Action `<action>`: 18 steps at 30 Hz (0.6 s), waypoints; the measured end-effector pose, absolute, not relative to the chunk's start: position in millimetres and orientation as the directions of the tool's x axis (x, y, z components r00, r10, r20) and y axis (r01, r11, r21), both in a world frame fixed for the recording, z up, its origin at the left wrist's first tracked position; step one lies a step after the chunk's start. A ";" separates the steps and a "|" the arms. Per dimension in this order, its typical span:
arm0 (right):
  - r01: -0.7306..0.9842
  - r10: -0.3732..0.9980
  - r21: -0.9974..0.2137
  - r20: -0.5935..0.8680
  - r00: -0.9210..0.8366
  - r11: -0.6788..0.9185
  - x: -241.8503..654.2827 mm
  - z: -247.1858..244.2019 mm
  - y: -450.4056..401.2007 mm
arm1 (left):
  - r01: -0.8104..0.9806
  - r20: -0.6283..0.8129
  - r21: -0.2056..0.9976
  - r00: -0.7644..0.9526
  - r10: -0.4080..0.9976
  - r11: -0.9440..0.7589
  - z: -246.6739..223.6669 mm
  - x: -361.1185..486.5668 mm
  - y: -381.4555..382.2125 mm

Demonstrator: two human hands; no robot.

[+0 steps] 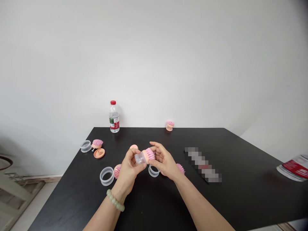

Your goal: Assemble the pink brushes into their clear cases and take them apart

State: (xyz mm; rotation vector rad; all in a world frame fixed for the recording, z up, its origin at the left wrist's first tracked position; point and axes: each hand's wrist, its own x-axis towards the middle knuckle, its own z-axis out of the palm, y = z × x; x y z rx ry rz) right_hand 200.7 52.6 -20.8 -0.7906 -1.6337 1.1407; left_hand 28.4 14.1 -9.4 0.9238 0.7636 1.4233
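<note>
Above the table's middle, my left hand (130,168) grips the clear cup-shaped part of a small scrub brush (145,156), which lies tilted on its side with pink bristles facing right. The thumb and fingers of my right hand (166,162) are around the bristle end. Just below sits a clear plastic ring (154,171), partly behind my right hand. Another clear ring (106,176) and a pink bristle head (117,171) lie to the left of my left hand. An orange cap (133,147) shows behind it. A further bristle head (180,168) peeks out past my right wrist.
A clear ring (85,146), a bristle head (97,143) and an orange cap (99,153) lie at the table's left. A water bottle (114,117) and a whole brush (169,126) stand at the back. A blurred flat packet (203,165) and a red-and-white roll (295,167) lie right.
</note>
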 end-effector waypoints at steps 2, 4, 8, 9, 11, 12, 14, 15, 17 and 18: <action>-0.011 0.898 -0.941 0.327 -0.295 0.339 200.7 -21.4 53.4 | -0.470 0.096 0.880 0.032 0.995 -0.070 -9.2 28.5 13.6; -0.023 0.899 -0.940 0.333 -0.286 0.341 200.7 -20.4 53.3 | -0.468 0.090 0.881 0.029 0.996 -0.066 -8.9 28.4 13.3; -0.048 0.887 -0.939 0.337 -0.315 0.340 199.8 -17.1 50.8 | -0.441 0.100 0.894 0.028 0.995 -0.077 -12.7 28.3 14.7; -0.044 0.890 -0.941 0.333 -0.313 0.336 199.4 -17.1 50.4 | -0.405 0.120 0.909 0.030 0.992 -0.098 -14.7 28.5 15.2; -0.028 0.906 -0.950 0.305 -0.292 0.311 198.5 -18.3 50.5 | -0.288 0.185 0.943 0.026 0.982 -0.170 -18.3 29.1 16.0; -0.020 0.920 -0.960 0.275 -0.280 0.281 198.1 -19.0 50.9 | -0.224 0.220 0.952 0.021 0.975 -0.210 -19.3 29.4 15.9; -0.016 0.946 -0.983 0.179 -0.269 0.181 197.3 -18.9 51.5 | -0.126 0.284 0.951 0.003 0.959 -0.281 -19.2 30.1 14.7; -0.023 0.954 -0.992 0.127 -0.270 0.126 197.1 -17.7 51.6 | -0.073 0.326 0.943 -0.007 0.945 -0.325 -18.3 30.2 13.7; -0.047 0.956 -0.998 0.048 -0.289 0.036 197.1 -12.8 50.7 | 0.084 0.452 0.889 0.001 0.892 -0.450 -16.3 30.1 11.6; -0.064 0.951 -0.998 0.022 -0.307 0.002 197.3 -9.6 49.8 | 0.183 0.526 0.834 0.026 0.850 -0.521 -15.9 29.8 10.9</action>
